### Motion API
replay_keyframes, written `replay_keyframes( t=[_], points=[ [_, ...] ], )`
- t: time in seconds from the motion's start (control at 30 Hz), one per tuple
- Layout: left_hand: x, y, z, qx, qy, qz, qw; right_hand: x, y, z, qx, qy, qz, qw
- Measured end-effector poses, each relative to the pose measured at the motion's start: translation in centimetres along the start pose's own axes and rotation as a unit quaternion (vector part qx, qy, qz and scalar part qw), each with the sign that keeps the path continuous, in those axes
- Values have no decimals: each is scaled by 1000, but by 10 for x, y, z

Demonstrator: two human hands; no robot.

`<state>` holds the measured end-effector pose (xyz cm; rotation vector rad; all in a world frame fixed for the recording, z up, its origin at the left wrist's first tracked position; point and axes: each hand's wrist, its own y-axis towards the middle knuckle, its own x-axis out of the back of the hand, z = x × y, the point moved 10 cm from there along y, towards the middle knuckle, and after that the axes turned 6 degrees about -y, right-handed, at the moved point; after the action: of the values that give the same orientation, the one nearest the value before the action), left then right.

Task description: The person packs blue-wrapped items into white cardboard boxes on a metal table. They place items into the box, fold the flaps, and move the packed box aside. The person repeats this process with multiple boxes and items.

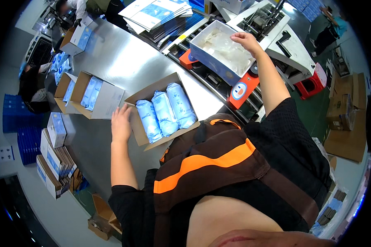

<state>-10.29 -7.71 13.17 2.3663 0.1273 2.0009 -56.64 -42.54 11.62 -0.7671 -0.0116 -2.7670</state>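
Observation:
An open cardboard box (180, 131) stands on the steel table in front of me, its flaps up. Three light blue soft packs (164, 111) lie side by side inside it. My left hand (120, 122) is at the box's left side, fingers apart, slightly blurred; whether it touches the flap I cannot tell. Over the right part of a white and blue bin (218, 61) is my right hand (244, 40), its fingers bent together; anything between them is too small to make out. Clear, thin plastic pieces (224, 48) fill the bin's bottom.
Two more open boxes with blue packs (107, 101) stand left of mine. Flat cartons (154, 18) are stacked at the far side. The bin rests over a roller conveyor (208, 80) with orange parts, beside a machine (268, 24). A co-worker's gloved hand (77, 22) touches another box.

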Motion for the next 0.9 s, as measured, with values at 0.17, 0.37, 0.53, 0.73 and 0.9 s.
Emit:
replay_keyframes(
  t=[0.17,0.37,0.53,0.73,0.9],
  points=[
    [7,44,-32,95,-442,-48,891,-19,-31,71,49,73,90,992],
    [-1,67,-148,71,-662,22,746,-175,-129,165,95,131,328,931],
    [-43,24,-72,259,-735,-33,626,-241,-131,162,68,136,365,919],
    [-86,-13,11,357,-640,-15,680,-283,-124,166,83,88,356,927],
    [-129,-6,15,345,-496,88,792,-341,-142,163,201,-201,429,857]
  ],
)
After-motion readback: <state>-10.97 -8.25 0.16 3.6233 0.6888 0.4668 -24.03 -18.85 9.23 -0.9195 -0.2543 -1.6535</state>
